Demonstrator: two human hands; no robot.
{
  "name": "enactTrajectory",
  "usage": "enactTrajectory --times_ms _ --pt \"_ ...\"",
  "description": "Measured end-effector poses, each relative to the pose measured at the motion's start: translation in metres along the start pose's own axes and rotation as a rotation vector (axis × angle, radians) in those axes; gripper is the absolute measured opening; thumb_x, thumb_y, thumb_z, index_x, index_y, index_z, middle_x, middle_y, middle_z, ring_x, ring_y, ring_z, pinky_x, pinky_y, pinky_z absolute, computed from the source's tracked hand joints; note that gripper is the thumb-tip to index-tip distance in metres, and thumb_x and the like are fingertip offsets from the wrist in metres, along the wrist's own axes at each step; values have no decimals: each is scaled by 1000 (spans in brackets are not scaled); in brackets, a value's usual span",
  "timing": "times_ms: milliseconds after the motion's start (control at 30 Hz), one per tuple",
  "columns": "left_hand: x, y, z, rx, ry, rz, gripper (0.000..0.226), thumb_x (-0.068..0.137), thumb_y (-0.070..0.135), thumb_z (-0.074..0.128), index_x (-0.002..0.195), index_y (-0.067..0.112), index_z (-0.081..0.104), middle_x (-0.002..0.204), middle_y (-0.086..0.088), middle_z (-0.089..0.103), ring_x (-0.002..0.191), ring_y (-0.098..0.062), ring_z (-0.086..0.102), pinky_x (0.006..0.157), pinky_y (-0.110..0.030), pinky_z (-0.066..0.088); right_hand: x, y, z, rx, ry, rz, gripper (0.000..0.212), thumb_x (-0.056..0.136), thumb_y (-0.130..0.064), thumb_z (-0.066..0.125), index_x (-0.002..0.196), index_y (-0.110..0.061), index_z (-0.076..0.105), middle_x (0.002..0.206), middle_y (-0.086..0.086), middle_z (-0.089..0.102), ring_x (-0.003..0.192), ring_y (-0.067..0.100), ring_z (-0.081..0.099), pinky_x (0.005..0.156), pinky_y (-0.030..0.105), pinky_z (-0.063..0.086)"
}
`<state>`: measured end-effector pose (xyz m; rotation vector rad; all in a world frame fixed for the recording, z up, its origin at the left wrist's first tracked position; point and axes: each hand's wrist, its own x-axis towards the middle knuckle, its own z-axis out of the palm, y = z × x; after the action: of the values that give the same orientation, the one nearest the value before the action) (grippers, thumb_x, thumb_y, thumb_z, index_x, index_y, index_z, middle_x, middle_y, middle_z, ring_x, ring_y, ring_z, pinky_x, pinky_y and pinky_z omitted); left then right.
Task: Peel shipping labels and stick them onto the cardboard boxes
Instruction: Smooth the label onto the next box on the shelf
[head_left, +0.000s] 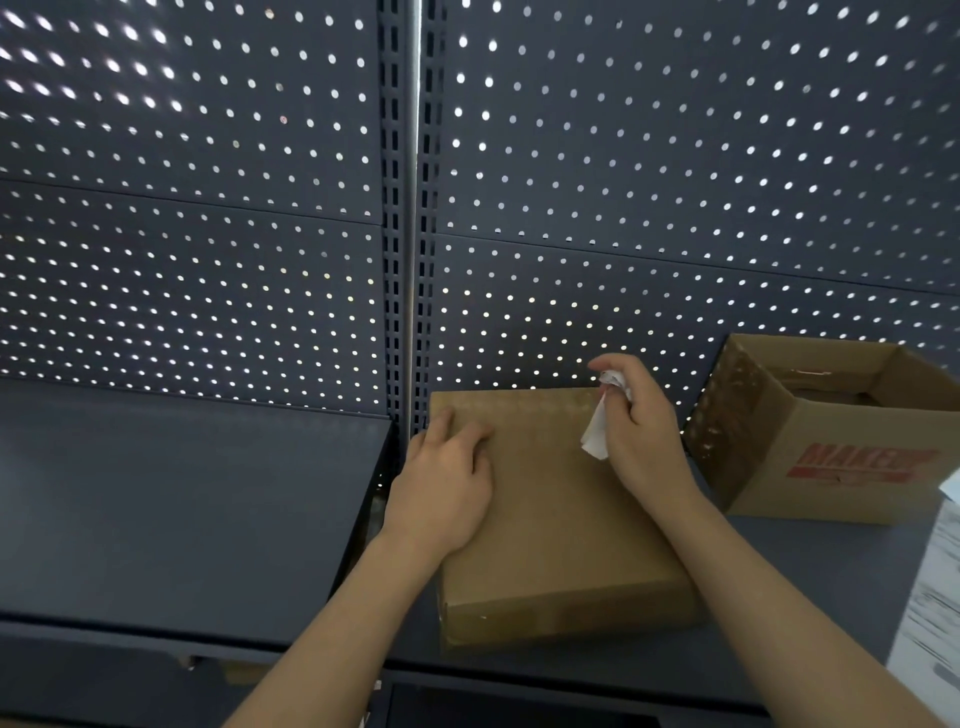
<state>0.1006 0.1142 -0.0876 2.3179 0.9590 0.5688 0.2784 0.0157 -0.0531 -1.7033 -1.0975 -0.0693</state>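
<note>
1. We see a closed cardboard box (561, 519) lying flat on a dark shelf (182, 509), in the lower middle of the frame.
2. The left hand (441, 488) rests on the box's top near its far left corner. Its grip is relaxed, with the fingers loosely bent against the cardboard and holding nothing.
3. The right hand (644, 431) hovers over the box's far right part. Its grip pinches a white paper (595, 436) between thumb and fingertips. The paper is crumpled at the top and hangs down as a narrow strip.
4. The view is soft here, so we cannot tell whether that paper is a label or a peeled backing.
5. At the right of the frame stands an open cardboard box (831, 467) with red print on its side, apart from the closed one.
6. At the lower right edge lie printed label sheets (935, 597), blurred and partly cut off by the frame.
7. Behind everything rises a dark pegboard wall (208, 208), with light showing through its holes.
</note>
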Motion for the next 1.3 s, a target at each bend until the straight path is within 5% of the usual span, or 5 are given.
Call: enactTrajectory --times_ms 333,567,800,1000,1300 --pt "6 1 2 25 -27 18 38 100 25 37 135 29 52 154 -4 31 133 -32 39 103 -49 43 -12 5 -18 104 -51 91 31 96 -11 51 111 -38 53 90 -5 58 56 9 52 52 28 47" --pt "14 15 3 74 -82 74 39 101 19 41 138 23 53 153 -8 34 134 -35 41 111 -38 34 -26 9 -49 86 -47 148 90 75 -21 82 143 -45 27 107 -17 53 90 -5 57 85 11 44" --pt "31 23 10 222 -172 66 44 103 20 40 146 26 46 155 -6 35 143 -39 27 118 -47 24 -42 12 -73 254 -131 147 30 96 -34 35 115 -41 57 109 -20 60 102 -5 56 85 15 42" --pt "38 23 15 331 -95 78 43 95 22 47 137 29 55 142 -2 50 130 -37 44 108 -51 38 -47 23 -92 190 -133 113 48 102 -21 46 143 -38 30 99 -22 68 96 -6 60 82 7 43" --pt "43 57 19 279 -55 215 36 95 24 55 130 20 62 137 -3 54 133 -28 39 111 -37 32 -42 32 -98 110 -17 179 25 81 -20 77 101 -36 72 123 -15 50 104 -4 57 86 15 49"
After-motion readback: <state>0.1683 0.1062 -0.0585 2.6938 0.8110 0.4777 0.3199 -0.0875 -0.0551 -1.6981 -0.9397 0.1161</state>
